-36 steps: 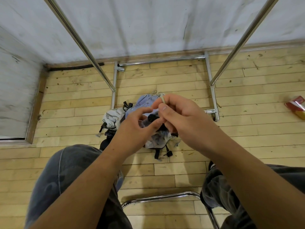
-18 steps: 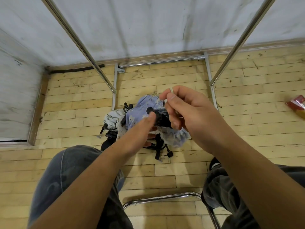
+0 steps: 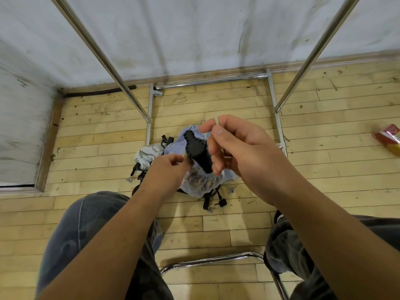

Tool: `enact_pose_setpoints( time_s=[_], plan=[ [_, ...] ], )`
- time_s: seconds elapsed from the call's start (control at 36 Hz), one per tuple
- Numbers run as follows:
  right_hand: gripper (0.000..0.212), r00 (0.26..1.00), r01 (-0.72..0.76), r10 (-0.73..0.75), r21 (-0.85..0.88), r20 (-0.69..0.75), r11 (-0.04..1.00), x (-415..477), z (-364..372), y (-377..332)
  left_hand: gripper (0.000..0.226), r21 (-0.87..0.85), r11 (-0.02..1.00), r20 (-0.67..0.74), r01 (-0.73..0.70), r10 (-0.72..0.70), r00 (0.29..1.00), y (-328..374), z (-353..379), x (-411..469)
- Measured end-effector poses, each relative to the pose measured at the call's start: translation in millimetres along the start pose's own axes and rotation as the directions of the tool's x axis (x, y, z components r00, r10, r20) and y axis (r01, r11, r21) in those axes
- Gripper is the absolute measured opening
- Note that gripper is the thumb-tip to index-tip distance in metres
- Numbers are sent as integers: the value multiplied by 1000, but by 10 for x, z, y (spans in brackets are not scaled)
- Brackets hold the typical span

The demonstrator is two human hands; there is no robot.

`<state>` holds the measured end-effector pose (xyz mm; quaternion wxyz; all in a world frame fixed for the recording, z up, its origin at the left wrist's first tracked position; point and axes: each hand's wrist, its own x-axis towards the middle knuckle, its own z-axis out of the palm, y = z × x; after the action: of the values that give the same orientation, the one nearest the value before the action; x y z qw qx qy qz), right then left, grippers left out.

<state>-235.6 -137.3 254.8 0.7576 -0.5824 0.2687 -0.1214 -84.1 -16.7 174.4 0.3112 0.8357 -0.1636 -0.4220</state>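
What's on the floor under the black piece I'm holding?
A heap of pale blue cloth with black straps on the wooden floor, a leaf-print white cloth beside it. The black piece, left hand pinching a pale cord and right hand cover the heap's middle.

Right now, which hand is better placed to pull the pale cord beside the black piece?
Left, probably. The left hand pinches the pale cord beside the black piece; the right hand is occupied, gripping that piece.
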Motion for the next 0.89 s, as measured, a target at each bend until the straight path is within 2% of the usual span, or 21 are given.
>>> enact_pose_setpoints(
  time_s=[0.11, 0.19, 0.44, 0.61, 0.72, 0.81, 0.89],
  plan=[
    [25, 1000, 16, -16, 12, 1, 1000, 1, -1, 7, 29, 127, 992, -2, -5, 6, 1000, -7, 20, -4],
    [25, 1000, 15, -15, 7, 1, 1000, 1, -4, 6, 26, 125, 992, 6, 1, -2, 1000, 2, 25, 3],
    [24, 999, -1, 0, -14, -42, 1000, 17, -40, 8, 16, 6, 1000, -5, 1, -1, 1000, 28, 27, 13],
    [23, 999, -4, 2, -54, -40, 999, 24, -44, 24, 24, -32, 998, -9, 49, -49, 999, 48, 28, 12],
    [23, 999, -14, 12, -52, -47, 999, 27, -48, 36, 48, -139, 990, -7, 33, -35, 999, 95, 8, -36],
    [23, 998, -25, 21, -72, -55, 997, 23, -51, 52, 42, -190, 982, -43, -1, -8, 999, 109, -2, -30],
    [22, 997, -48, 42, -97, -63, 994, 28, -52, 69, 47, -257, 966, -53, -35, 22, 998, 105, -8, -20]
  ],
)
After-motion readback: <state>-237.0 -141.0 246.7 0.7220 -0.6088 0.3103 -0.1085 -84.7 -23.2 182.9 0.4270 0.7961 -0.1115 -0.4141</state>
